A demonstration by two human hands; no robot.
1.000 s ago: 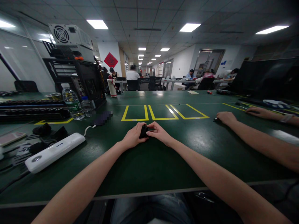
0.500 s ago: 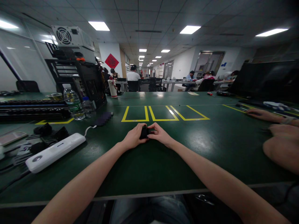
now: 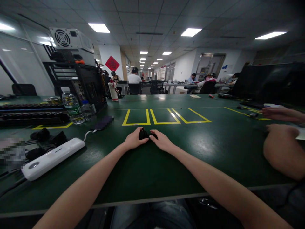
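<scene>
My left hand (image 3: 133, 138) is closed around a small black object (image 3: 143, 134) just above or on the green table, at the middle of the view. What kind of object it is, I cannot make out; the fingers cover part of it. Close to its right side is my right hand (image 3: 162, 140), curved, with thumb and fingertips apart. The gap between those fingers is dark, and I see no separate thing held there. Beyond both hands, yellow tape outlines (image 3: 164, 123) mark the table (image 3: 147, 171).
On the left lie a white power strip (image 3: 54, 158), black parts and a dark phone-like slab (image 3: 103, 123). Bottles (image 3: 72, 108) stand by an open computer case (image 3: 91, 87). At the right, another person's hands (image 3: 283, 144) are over the table, near a dark monitor (image 3: 274, 82).
My right hand has drawn slightly away from the black object, which stays in my left hand. The other person's hands at the right have shifted. The view has turned a little.
</scene>
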